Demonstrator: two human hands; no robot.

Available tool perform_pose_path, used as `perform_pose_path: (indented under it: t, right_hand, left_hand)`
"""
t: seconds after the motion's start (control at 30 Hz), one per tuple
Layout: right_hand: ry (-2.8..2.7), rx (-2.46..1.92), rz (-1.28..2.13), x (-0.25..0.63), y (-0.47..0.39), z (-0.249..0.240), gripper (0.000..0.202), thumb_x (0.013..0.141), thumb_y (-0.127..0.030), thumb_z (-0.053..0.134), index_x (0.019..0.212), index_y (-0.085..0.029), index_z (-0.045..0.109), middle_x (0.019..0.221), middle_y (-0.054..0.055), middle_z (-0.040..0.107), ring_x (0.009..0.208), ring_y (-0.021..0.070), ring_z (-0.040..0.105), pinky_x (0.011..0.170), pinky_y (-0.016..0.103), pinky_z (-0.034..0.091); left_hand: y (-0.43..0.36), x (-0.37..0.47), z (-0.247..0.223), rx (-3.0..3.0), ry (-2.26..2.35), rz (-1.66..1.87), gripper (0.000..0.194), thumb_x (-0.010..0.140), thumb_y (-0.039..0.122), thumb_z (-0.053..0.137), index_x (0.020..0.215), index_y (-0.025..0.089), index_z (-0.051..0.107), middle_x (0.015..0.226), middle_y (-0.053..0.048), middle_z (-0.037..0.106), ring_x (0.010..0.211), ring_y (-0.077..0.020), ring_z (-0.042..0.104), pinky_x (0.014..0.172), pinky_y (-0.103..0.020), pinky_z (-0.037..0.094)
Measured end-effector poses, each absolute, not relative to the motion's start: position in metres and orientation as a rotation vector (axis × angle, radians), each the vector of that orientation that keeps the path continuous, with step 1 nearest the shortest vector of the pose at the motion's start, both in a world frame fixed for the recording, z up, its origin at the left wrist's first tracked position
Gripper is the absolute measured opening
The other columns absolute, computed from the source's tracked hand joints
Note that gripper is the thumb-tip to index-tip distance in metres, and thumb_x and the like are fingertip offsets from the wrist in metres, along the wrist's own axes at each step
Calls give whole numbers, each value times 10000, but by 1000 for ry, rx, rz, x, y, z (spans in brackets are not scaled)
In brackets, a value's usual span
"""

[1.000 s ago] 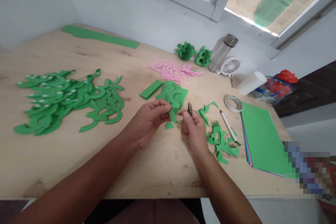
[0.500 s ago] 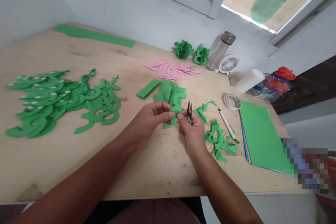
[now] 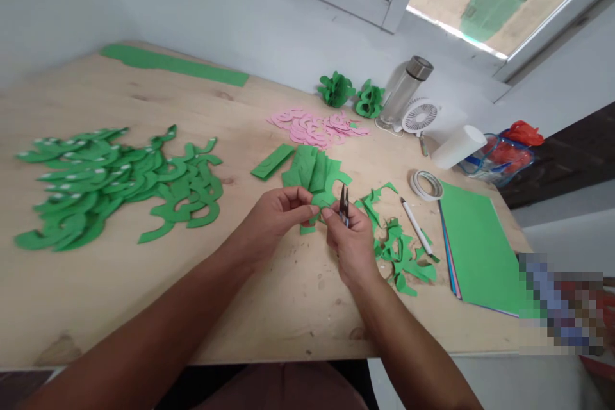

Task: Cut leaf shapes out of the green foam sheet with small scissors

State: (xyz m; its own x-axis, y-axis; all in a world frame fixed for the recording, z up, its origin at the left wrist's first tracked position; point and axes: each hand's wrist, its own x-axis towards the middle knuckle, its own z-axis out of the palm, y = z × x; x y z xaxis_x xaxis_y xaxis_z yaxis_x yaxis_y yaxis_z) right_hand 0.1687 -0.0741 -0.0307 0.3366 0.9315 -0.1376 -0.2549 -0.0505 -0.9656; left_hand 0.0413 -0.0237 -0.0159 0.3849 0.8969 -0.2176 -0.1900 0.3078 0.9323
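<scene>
My left hand (image 3: 287,213) pinches a curved green paper cutout (image 3: 325,198) between thumb and fingertips. My right hand (image 3: 350,237) keeps a pair of scissors (image 3: 344,202) in its grip, the blades pointing away from me, while its thumb and fingertip touch the same cutout. Just beyond my hands lie folded green paper pieces (image 3: 305,166). Right of my right hand is a heap of green paper scraps (image 3: 401,256). On the left of the table spreads a large pile of curved green cutouts (image 3: 129,173), some with white patches.
Pink paper cutouts (image 3: 319,128) lie near the wall, below two green paper balls (image 3: 336,90). A bottle (image 3: 403,90), small fan (image 3: 420,116), white roll (image 3: 459,146) and tape roll (image 3: 425,185) stand at right. A white pen (image 3: 416,225) lies beside stacked green sheets (image 3: 480,243).
The cutout between my fingers has tilted and now shows a different outline. Both hands stay in nearly the same place, and the view has shifted slightly.
</scene>
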Motion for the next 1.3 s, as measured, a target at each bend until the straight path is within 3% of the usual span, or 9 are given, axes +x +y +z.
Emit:
perform_pose_path:
  t: [0.3, 0.73, 1.13, 1.3]
  right_hand:
    - [-749, -1211, 1153, 170, -75, -31, 254, 729, -383, 789, 695, -218, 599, 461, -124, 357, 399, 62, 226, 393, 216, 153]
    - [-582, -1222, 1116, 167, -72, -23, 299, 630, -377, 813, 750, -227, 584, 488, -150, 326, 382, 44, 206, 398, 210, 111]
    - [-570, -1239, 1078, 168, -72, -25, 278, 649, -368, 794, 751, -230, 575, 470, -151, 344, 376, 48, 222, 389, 200, 131]
    - [-621, -1219, 1126, 168, -72, -23, 309, 659, -402, 812, 733, -235, 562, 462, -148, 335, 385, 53, 212, 390, 212, 130]
  left_hand:
    - [-23, 41, -12, 1034, 935, 897, 159, 618, 268, 782, 637, 215, 633, 597, 43, 626, 577, -132, 557, 610, -267, 424]
    - [-22, 38, -12, 1006, 901, 882, 202, 606, 271, 854, 676, 229, 669, 596, 39, 667, 585, -156, 638, 656, -299, 515]
    - [-23, 40, -14, 951, 908, 862, 250, 577, 263, 875, 743, 195, 700, 642, 38, 678, 602, -122, 589, 653, -279, 487]
    - [-23, 40, -14, 958, 929, 884, 171, 588, 252, 850, 679, 216, 709, 610, 19, 663, 590, -145, 584, 616, -289, 475]
